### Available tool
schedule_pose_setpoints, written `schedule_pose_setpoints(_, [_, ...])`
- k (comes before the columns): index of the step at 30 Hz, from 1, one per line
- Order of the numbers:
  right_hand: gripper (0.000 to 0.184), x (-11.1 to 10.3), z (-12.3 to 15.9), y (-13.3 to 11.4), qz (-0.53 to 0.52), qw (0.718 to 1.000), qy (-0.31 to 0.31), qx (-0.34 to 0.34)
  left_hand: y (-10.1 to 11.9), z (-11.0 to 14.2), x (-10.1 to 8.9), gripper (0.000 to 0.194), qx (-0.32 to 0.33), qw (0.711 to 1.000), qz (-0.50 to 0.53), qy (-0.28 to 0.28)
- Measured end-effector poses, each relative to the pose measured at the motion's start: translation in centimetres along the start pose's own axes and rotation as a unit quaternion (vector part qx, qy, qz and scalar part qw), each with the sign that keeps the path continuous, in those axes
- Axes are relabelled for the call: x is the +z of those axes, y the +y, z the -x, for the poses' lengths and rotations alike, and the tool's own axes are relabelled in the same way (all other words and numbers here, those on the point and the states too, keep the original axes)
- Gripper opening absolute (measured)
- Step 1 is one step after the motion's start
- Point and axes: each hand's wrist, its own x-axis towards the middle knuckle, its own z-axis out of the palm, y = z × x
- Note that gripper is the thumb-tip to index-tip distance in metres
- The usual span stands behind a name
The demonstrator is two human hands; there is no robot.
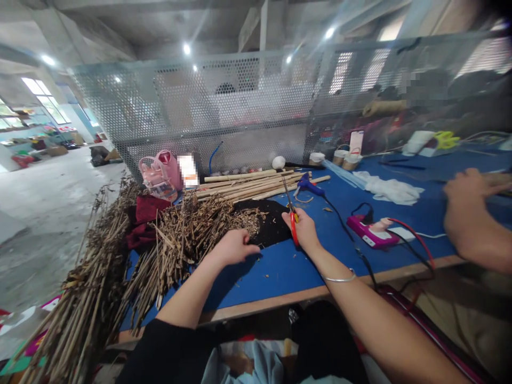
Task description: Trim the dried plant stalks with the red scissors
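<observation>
Head view: the right hand (306,228) is clamped around the red-handled scissors (294,230), their blades pointing away from the body over the blue tabletop (236,293). The left hand (234,247) has its thumb apart from its curled fingers, with nothing visible between them, though its palm is hidden. Just beyond it, the pile of dried plant stems (172,253) lies partly on a black cloth (276,216). To handle these well, I would steady a few stems at a time in the left hand, fingers behind the blades, and cut over the cloth so that crumbs gather there. Farther out lie pale wooden sticks (244,189) and a blue glue gun (311,185); its cord deserves a wide berth from the blades. At the right edge, near a magenta power strip (372,233), is a co-worker's hand (466,192).
</observation>
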Motion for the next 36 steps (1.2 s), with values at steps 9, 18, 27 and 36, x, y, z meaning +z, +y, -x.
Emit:
schedule_pose_setpoints(9, [0.04,0.1,-0.2,0.3,0.008,1.0,0.002,-0.005,0.6,-0.8,1.8,0.01,-0.03,0.977,-0.18,0.113])
schedule_pose_setpoints(18, [0.041,0.1,-0.2,0.4,0.014,1.0,0.008,0.004,-0.2,-2.0,-1.4,0.014,-0.067,0.971,-0.156,0.169])
schedule_pose_setpoints(27, [0.041,0.1,-0.1,0.0,0.016,1.0,-0.015,0.001,-1.3,-0.5,-0.6,0.03,-0.029,0.987,-0.096,0.125])
schedule_pose_setpoints(36, [0.033,0.1,0.3,-0.5,0.076,0.996,-0.056,-0.009,-1.6,-1.0,1.7,0.019,-0.012,0.993,-0.059,0.101])
